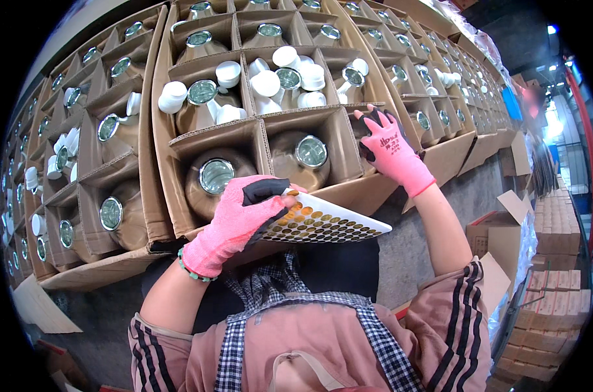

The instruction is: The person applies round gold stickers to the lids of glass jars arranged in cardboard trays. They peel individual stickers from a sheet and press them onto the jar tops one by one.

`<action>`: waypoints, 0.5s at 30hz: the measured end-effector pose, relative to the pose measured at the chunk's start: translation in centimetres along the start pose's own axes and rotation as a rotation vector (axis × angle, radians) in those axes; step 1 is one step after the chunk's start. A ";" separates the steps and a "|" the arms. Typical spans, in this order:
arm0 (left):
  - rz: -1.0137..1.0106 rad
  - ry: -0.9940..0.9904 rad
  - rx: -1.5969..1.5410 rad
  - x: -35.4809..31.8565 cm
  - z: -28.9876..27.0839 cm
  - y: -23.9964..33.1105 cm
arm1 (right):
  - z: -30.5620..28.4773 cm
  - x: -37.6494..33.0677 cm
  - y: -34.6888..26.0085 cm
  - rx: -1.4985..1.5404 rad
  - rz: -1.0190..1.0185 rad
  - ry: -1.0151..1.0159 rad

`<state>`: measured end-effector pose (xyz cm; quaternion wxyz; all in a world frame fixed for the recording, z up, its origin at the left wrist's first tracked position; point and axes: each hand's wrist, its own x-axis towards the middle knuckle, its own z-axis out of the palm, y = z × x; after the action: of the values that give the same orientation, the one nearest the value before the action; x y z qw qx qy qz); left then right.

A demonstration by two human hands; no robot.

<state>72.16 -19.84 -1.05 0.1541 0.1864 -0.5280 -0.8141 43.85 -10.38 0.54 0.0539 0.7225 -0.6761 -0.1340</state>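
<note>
My left hand [234, 215], in a pink glove with black finger coating, grips a white sheet of round gold stickers [322, 223] by its left end. A gloved fingertip end is bare beside the sheet's edge. My right hand [389, 144], gloved alike, reaches over the front right compartment of the open carton [349, 199], fingers spread. Whatever lies under that palm is hidden. Two glass bottles with silvery rims stand upright in the front compartments: one bottle [216, 176] by my left hand and another bottle [311, 151] in the middle.
Loose white caps [266, 83] lie among the bottles in the middle row. Cardboard dividers [270, 147] separate the compartments. More bottle-filled cartons stand left [100, 261] and right [453, 147]. An open empty-looking carton [496, 235] and stacked brown boxes [558, 225] are at the right.
</note>
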 end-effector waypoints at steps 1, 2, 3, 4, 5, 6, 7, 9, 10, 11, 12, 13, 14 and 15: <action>-0.014 0.008 -0.016 0.1 0.0 -0.1 | -0.1 0.0 0.0 -0.004 -0.003 0.002; -0.027 0.018 -0.031 0.1 0.1 -0.1 | -0.2 0.0 0.0 -0.004 0.013 0.010; -0.039 0.027 -0.047 0.1 0.1 -0.1 | -0.3 0.0 -0.1 -0.005 0.029 0.017; -0.034 0.021 -0.028 0.1 0.1 -0.2 | -0.3 -0.1 -0.1 -0.007 0.045 0.025; -0.029 0.019 -0.006 0.1 0.0 -0.2 | -0.3 -0.1 -0.3 -0.002 0.071 0.097; -0.023 0.017 0.014 0.1 0.0 -0.2 | -0.3 -0.2 -0.3 0.003 0.097 0.169; -0.011 0.010 0.029 0.2 0.1 -0.2 | -0.5 -0.2 -0.5 0.007 0.123 0.240; -0.002 0.021 0.061 0.2 0.1 -0.3 | -3.4 -0.2 -2.3 0.172 0.188 0.471; 0.009 0.028 0.064 0.0 0.1 -0.4 | -5.3 -0.6 -3.9 0.310 0.226 0.593; 0.024 0.029 0.068 -0.2 0.1 -0.3 | -7.1 -1.3 -5.7 0.549 0.233 0.616; 0.039 0.025 0.076 -0.4 0.2 -0.2 | -8.8 -1.9 -7.6 0.787 0.243 0.637; 0.063 0.037 0.083 -0.5 0.1 -0.5 | -10.5 -2.0 -9.5 0.708 0.154 0.555; 0.090 0.051 0.081 -0.5 0.3 -0.4 | -11.7 -2.0 -10.9 0.620 0.073 0.478; 0.117 0.065 0.079 -0.5 0.5 -0.5 | -11.8 -1.5 -11.7 0.624 0.065 0.408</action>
<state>72.35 -19.04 -1.26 0.2112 0.1873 -0.5643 -0.7758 58.20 -9.18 8.94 -0.0310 0.6941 -0.6824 0.2272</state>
